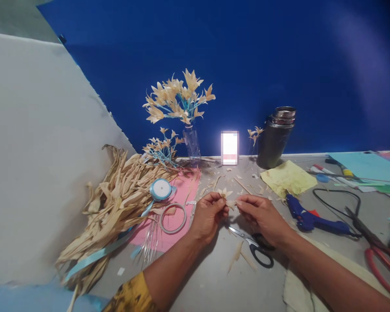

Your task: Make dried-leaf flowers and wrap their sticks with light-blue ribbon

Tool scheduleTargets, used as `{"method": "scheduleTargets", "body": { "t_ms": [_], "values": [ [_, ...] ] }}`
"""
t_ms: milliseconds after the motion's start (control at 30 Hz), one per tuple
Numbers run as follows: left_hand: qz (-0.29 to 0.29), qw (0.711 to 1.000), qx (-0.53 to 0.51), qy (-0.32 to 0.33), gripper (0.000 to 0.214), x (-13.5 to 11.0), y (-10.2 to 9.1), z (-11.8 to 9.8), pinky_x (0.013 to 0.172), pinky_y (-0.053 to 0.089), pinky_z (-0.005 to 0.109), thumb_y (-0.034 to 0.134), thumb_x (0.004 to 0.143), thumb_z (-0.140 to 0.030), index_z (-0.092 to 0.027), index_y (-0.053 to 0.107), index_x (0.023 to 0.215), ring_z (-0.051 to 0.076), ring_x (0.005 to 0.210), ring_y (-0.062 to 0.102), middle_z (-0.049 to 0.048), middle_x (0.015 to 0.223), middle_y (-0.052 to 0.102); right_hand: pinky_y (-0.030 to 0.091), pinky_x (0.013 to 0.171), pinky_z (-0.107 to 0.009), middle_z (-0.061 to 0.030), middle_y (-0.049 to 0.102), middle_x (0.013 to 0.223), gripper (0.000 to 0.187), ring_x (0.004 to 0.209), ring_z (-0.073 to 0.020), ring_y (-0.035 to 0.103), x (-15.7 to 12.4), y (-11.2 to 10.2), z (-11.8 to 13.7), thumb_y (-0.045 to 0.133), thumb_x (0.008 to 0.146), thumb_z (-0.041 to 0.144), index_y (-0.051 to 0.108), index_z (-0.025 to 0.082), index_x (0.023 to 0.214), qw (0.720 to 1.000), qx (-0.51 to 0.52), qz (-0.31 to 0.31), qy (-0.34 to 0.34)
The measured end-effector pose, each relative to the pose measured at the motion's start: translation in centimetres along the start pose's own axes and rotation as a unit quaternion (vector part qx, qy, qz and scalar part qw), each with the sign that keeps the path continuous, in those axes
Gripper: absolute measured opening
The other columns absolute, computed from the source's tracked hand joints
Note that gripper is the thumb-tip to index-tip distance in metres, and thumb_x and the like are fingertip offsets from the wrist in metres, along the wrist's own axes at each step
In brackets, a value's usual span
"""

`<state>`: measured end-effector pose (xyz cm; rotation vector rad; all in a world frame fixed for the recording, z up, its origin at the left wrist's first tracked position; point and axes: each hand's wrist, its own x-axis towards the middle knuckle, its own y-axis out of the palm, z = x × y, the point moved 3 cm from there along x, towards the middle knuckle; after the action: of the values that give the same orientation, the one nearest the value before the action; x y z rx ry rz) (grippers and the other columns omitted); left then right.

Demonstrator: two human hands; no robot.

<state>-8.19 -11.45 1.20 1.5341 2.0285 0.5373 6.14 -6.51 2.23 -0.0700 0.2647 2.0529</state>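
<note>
My left hand [211, 216] pinches a small pale flower [226, 192] made of dried husk, its pointed petals spreading above the fingertips. Close beside it, my right hand [258, 214] has thumb and forefinger closed on a thin husk strip [230, 203] at the flower's base. Whether that strip is joined to the flower, I cannot tell. Black-handled scissors [261, 255] lie on the table just below both hands, partly covered by the right one. Husk scraps [236, 255] are scattered around them.
Dried husks [117, 212], a ribbon spool [160, 189] and a tape roll [173, 218] lie left. Husk flowers [178, 93] stand in a clear bottle [191, 145]. Right are a dark flask [276, 138], a blue glue gun [312, 219] and red-handled shears [381, 264].
</note>
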Motion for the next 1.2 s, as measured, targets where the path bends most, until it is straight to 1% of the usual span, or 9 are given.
{"method": "scheduleTargets", "body": {
  "t_ms": [100, 167, 267, 367, 433, 533, 667, 900, 1200],
  "values": [
    [-0.018, 0.999, 0.023, 0.018, 0.037, 0.3, 0.0, -0.4, 0.057, 0.049, 0.02, 0.092, 0.058, -0.025, -0.015, 0.062, 0.076, 0.008, 0.056, 0.06, -0.0034, 0.065, 0.062, 0.031, 0.049, -0.025, 0.0022, 0.056, 0.059, 0.035, 0.051, -0.0101, 0.042, -0.3, -2.0, 2.5, 0.071, 0.074, 0.05, 0.074, 0.016, 0.08, 0.992, -0.12, -0.013, -0.04],
    [-0.029, 0.998, 0.049, 0.029, 0.035, 0.7, 0.3, -0.9, 0.061, 0.052, 0.022, 0.091, 0.06, -0.026, -0.015, 0.063, 0.075, 0.009, 0.058, 0.062, -0.0026, 0.066, 0.063, 0.039, 0.056, -0.028, -0.0014, 0.066, 0.068, 0.031, 0.057, -0.0144, 0.052, -1.0, -5.2, 4.6, 0.065, 0.079, 0.047, 0.075, 0.018, 0.08, 0.962, -0.257, -0.03, -0.087],
    [-0.017, 0.997, 0.066, 0.04, 0.031, 2.1, 1.8, -1.4, 0.072, 0.056, 0.027, 0.091, 0.061, -0.023, -0.015, 0.064, 0.075, 0.011, 0.064, 0.066, -0.0024, 0.069, 0.065, 0.047, 0.075, -0.034, -0.0059, 0.075, 0.092, 0.026, 0.081, -0.0228, 0.065, -3.0, -11.5, 5.9, 0.055, 0.086, 0.037, 0.076, 0.022, 0.087, 0.847, -0.49, -0.101, -0.179],
    [0.029, 0.998, 0.057, 0.021, 0.028, 4.9, 4.5, -0.5, 0.079, 0.057, 0.033, 0.088, 0.065, -0.02, -0.015, 0.062, 0.075, 0.015, 0.072, 0.07, 0.0012, 0.075, 0.069, 0.048, 0.086, -0.041, -0.0126, 0.074, 0.112, 0.035, 0.104, -0.0321, 0.065, -5.1, -16.9, 3.8, 0.054, 0.08, 0.022, 0.074, 0.018, 0.109, 0.733, -0.642, -0.163, -0.157],
    [0.051, 0.997, 0.05, 0.006, 0.025, 7.2, 6.6, 1.0, 0.077, 0.056, 0.031, 0.085, 0.069, -0.018, -0.015, 0.062, 0.077, 0.018, 0.077, 0.072, 0.0044, 0.077, 0.071, 0.047, 0.091, -0.043, -0.0166, 0.069, 0.121, 0.048, 0.111, -0.0337, 0.061, -6.0, -18.5, 1.6, 0.054, 0.073, 0.011, 0.07, 0.012, 0.119, 0.681, -0.701, -0.156, -0.145],
    [0.058, 0.998, 0.037, -0.007, 0.024, 10.5, 9.4, 3.6, 0.069, 0.054, 0.028, 0.083, 0.069, -0.013, -0.015, 0.06, 0.076, 0.018, 0.072, 0.072, 0.0041, 0.072, 0.071, 0.045, 0.095, -0.043, -0.0187, 0.066, 0.124, 0.054, 0.109, -0.0334, 0.059, -6.5, -18.1, -0.6, 0.056, 0.069, 0.005, 0.068, 0.009, 0.121, 0.647, -0.738, -0.13, -0.141],
    [0.065, 0.997, 0.036, -0.008, 0.027, 13.6, 11.1, 6.4, 0.068, 0.054, 0.029, 0.082, 0.069, -0.012, -0.016, 0.057, 0.077, 0.018, 0.07, 0.072, 0.0026, 0.069, 0.07, 0.043, 0.094, -0.043, -0.019, 0.064, 0.126, 0.054, 0.111, -0.034, 0.055, -6.2, -16.3, -0.6, 0.056, 0.071, 0.001, 0.067, 0.01, 0.122, 0.643, -0.738, -0.158, -0.134],
    [0.065, 0.998, 0.018, 0.006, 0.031, 15.8, 9.7, 7.4, 0.081, 0.056, 0.032, 0.085, 0.066, -0.012, -0.015, 0.055, 0.076, 0.016, 0.069, 0.072, -0.0015, 0.066, 0.066, 0.041, 0.085, -0.04, -0.0143, 0.068, 0.105, 0.038, 0.099, -0.0318, 0.058, -5.8, -16.6, -0.7, 0.055, 0.071, 0.004, 0.066, 0.013, 0.107, 0.679, -0.706, -0.179, -0.094],
    [0.075, 0.997, 0.025, -0.005, 0.03, 15.1, 10.0, 7.3, 0.055, 0.05, 0.021, 0.087, 0.064, -0.018, -0.014, 0.061, 0.077, 0.012, 0.06, 0.066, -0.0008, 0.063, 0.065, 0.05, 0.086, -0.038, -0.012, 0.067, 0.106, 0.034, 0.098, -0.0266, 0.063, -6.1, -18.1, -1.6, 0.05, 0.089, 0.02, 0.06, 0.019, 0.121, 0.762, -0.555, -0.231, -0.242]
  ]
}}
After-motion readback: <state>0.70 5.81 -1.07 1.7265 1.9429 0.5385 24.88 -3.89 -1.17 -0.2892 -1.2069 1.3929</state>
